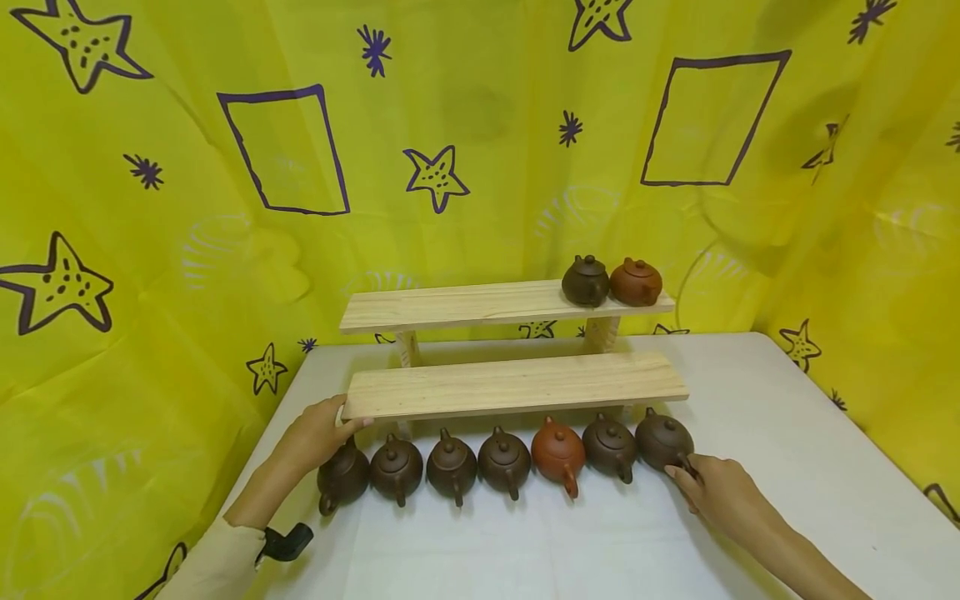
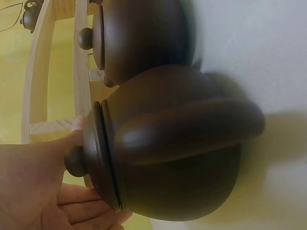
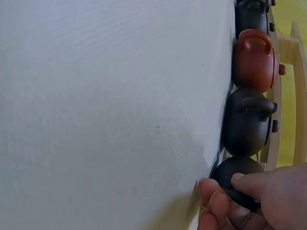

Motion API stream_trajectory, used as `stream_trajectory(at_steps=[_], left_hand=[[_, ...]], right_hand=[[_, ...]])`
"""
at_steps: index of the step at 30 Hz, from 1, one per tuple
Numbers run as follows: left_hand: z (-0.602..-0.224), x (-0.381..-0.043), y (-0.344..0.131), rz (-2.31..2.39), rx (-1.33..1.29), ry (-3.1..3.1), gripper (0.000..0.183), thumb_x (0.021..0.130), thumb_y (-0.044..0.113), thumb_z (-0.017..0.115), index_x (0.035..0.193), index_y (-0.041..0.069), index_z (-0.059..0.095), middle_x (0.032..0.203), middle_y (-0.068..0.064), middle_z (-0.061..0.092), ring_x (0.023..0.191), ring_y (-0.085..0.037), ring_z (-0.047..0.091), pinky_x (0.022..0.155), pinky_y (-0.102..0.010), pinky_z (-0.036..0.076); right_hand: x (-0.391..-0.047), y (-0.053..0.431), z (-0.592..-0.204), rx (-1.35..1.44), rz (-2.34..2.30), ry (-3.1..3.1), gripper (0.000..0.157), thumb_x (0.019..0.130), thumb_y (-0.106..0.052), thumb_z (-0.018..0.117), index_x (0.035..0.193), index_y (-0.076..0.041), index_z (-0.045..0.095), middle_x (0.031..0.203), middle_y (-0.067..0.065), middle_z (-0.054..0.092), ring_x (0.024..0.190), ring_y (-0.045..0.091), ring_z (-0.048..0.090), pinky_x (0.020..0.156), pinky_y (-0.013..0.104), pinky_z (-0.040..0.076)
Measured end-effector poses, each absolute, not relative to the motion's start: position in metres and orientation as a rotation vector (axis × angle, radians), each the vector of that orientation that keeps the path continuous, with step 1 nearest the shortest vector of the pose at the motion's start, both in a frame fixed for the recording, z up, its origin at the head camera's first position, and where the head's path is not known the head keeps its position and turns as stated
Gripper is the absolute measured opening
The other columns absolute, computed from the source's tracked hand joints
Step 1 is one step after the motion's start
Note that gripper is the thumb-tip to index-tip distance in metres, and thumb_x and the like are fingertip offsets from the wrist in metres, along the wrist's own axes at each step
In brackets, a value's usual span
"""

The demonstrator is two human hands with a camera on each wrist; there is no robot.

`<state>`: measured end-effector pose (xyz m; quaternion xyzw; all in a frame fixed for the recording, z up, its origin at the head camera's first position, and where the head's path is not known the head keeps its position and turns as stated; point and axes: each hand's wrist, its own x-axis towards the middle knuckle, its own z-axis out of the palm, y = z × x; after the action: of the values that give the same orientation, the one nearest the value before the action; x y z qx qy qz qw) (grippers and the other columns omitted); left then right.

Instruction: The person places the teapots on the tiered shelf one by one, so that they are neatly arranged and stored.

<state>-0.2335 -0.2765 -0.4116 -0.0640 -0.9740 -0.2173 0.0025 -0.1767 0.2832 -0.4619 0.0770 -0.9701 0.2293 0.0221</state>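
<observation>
In the head view a row of teapots stands on the table along the front of a two-tier wooden shelf (image 1: 517,385). My left hand (image 1: 318,429) holds the lower board's left front corner, thumb at its front edge. Just below it is the leftmost dark brown teapot (image 1: 343,477); in the left wrist view that teapot's lid and handle partly hide the fingers (image 2: 86,211). At the row's right end, my right hand (image 1: 723,492) pinches the handle of a dark brown teapot (image 1: 663,439), thumb on top, as the right wrist view also shows.
On the upper board (image 1: 450,306) sit a dark teapot (image 1: 585,282) and a reddish one (image 1: 637,283), side by side at the right. A reddish-orange teapot (image 1: 558,454) stands among the dark ones below. A yellow patterned curtain (image 1: 480,100) hangs behind the white table (image 1: 787,417).
</observation>
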Motion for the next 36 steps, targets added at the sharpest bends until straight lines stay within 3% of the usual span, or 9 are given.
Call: stream_trajectory(at_steps=[23,36], left_hand=[[-0.409,-0.231,-0.276,-0.673,-0.195,-3.049,0.07,0.103,0.039,0.069,0.143,-0.015,0.052,0.135,-0.037,0.063,0.123,-0.052,0.063,0.097,-0.064,0.054],[-0.41,-0.232,-0.278,-0.674,-0.23,-3.042,0.068,0.104,0.038,0.069,0.143,-0.015,0.053,0.136,-0.036,0.063,0.124,-0.053,0.062,0.098,-0.064,0.053]], right_hand=[[-0.16,0.277,-0.402,0.389,0.673,-3.005,0.036,0.109,-0.027,0.061,0.075,-0.015,0.059,0.06,-0.01,0.06,0.052,0.009,0.046,0.053,0.025,0.04],[-0.203,0.234,-0.356,0.503,0.704,-2.916,0.039,0.109,-0.027,0.062,0.072,-0.014,0.059,0.061,-0.008,0.063,0.057,0.013,0.05,0.054,0.029,0.041]])
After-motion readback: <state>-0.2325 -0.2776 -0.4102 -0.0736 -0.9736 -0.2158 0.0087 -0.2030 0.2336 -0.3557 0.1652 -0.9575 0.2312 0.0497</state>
